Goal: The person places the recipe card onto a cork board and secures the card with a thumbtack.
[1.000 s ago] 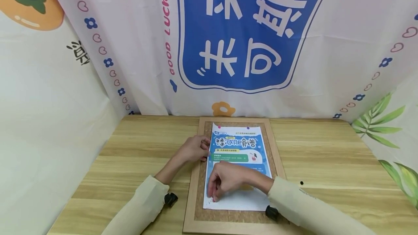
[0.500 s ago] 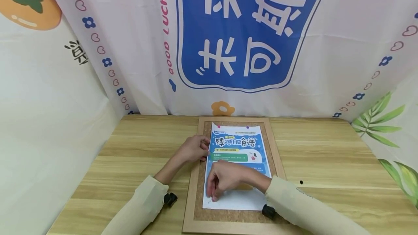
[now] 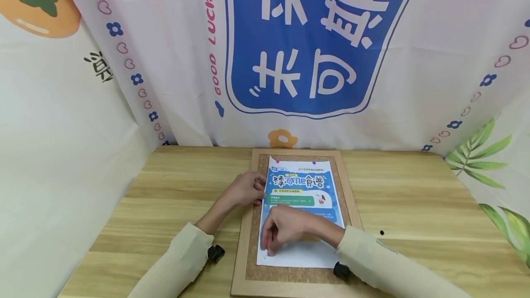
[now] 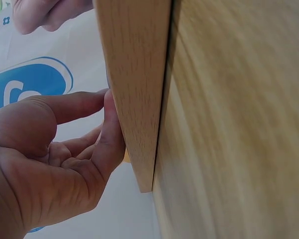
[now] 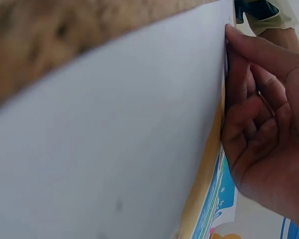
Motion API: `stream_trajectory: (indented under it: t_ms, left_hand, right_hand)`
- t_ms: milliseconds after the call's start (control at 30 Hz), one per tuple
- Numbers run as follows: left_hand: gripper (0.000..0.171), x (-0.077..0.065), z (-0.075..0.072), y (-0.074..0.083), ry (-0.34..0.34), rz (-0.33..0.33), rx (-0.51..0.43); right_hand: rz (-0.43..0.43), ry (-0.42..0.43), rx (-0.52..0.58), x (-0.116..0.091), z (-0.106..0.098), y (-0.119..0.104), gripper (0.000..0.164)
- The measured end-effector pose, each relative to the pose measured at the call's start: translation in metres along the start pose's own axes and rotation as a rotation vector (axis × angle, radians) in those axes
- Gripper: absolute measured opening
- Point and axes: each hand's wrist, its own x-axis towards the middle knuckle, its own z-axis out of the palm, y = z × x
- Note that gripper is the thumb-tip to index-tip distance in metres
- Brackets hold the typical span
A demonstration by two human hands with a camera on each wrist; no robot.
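A blue and white printed poster lies on a wood-framed corkboard, its top edge fixed by a pink pushpin and a purple pushpin. My right hand reaches over the poster and pinches with thumb and index finger at its lower left corner. The pushpin there is almost wholly hidden by the fingertips. My left hand rests at the poster's left edge, over the board's frame. In the left wrist view, thumb and index fingertips meet right at the frame's edge; I cannot tell whether they grip the paper.
The board lies on a wood-grain table. Right of the board is a small black dot. A printed curtain hangs behind the table's back edge. Black wrist straps sit on both sleeves.
Both hands stay almost in place. The right fingertips have shifted very slightly left at the poster's corner, and the head view sways a little.
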Motion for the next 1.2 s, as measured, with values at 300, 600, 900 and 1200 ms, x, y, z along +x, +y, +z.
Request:
stream_trajectory:
  t_ms: [300, 600, 900, 1200]
  left_hand:
    - [0.033, -0.0009, 0.0008, -0.0008, -0.003, 0.001, 0.002]
    - [0.032, 0.0000, 0.0009, -0.0005, 0.002, -0.001, -0.007]
    - [0.032, 0.0008, 0.0014, -0.0015, -0.009, -0.009, -0.012]
    - [0.032, 0.0009, 0.0016, -0.0018, -0.004, -0.006, -0.007]
  right_hand:
    - [-0.068, -0.041, -0.030, 0.0003, -0.0031, 0.0039, 0.005]
    - [0.005, 0.017, -0.080, 0.0007, 0.0021, -0.0035, 0.009]
    - [0.002, 0.017, -0.057, -0.0025, 0.0037, -0.0036, 0.009]
    - [-0.043, -0.027, -0.102, -0.0076, -0.0020, -0.0028, 0.002]
